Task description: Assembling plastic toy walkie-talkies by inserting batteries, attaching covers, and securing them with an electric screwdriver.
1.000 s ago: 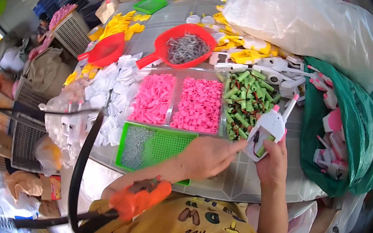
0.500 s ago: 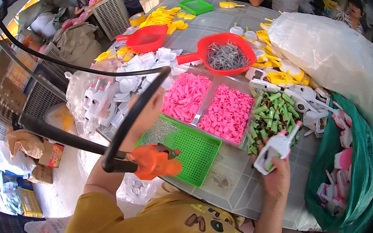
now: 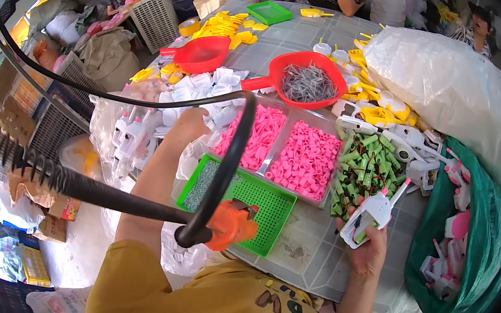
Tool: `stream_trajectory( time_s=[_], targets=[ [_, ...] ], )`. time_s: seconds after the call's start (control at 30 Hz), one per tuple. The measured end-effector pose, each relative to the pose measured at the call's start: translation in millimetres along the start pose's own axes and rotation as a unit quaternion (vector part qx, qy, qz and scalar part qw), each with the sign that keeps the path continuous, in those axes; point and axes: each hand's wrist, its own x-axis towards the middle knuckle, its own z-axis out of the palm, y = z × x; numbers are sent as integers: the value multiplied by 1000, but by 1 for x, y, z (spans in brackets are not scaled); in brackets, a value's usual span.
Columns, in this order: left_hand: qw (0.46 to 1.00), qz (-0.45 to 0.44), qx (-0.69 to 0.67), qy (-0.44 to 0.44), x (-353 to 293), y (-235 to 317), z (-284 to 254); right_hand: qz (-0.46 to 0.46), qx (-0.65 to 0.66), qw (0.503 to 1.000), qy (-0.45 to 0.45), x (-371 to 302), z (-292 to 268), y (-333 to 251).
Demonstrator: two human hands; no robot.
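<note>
My right hand holds a white plastic casing, fingers wrapped round its lower part. The casing is open on one side, with a green piece inside and pink tips at its narrow end. My left arm stretches forward, and my left hand is at the pile of white plastic pieces; its fingers are hidden, so I cannot tell what they hold. Beside my right hand lies a heap of green wired parts. Pink tubes and short pink caps fill a clear two-part tray.
An orange-headed tool on a black arm hangs before me, over a green basket of small screws. Behind are a red scoop of metal pins and another red scoop. A green bag of casings stands right.
My left hand has moved forward from near the green basket to the white pieces. My right hand still holds the casing, now slightly lower and turned. The orange tool has shifted right.
</note>
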Motion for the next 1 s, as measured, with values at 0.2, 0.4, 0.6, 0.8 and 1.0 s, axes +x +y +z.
stream_trajectory(
  time_s=[0.2, 0.4, 0.6, 0.8, 1.0],
  targets=[
    [996, 29, -83, 2, -8, -4, 10, -7, 12, 1000, -13, -6, -3, -3],
    [982, -51, -136, 120, -36, 10, -12, -19, 49, 998, -26, 5, 7, 2],
    [939, 184, -214, 197, -109, 165, -64, -28, 56, 998, -14, 0, 23, -4],
    [882, 284, -365, -94, -146, 301, -24, -7, 65, 997, -29, -22, 34, 1],
    [818, 405, -383, -143, -169, 334, -12, -69, 91, 991, 73, -36, 30, 6]
  ],
)
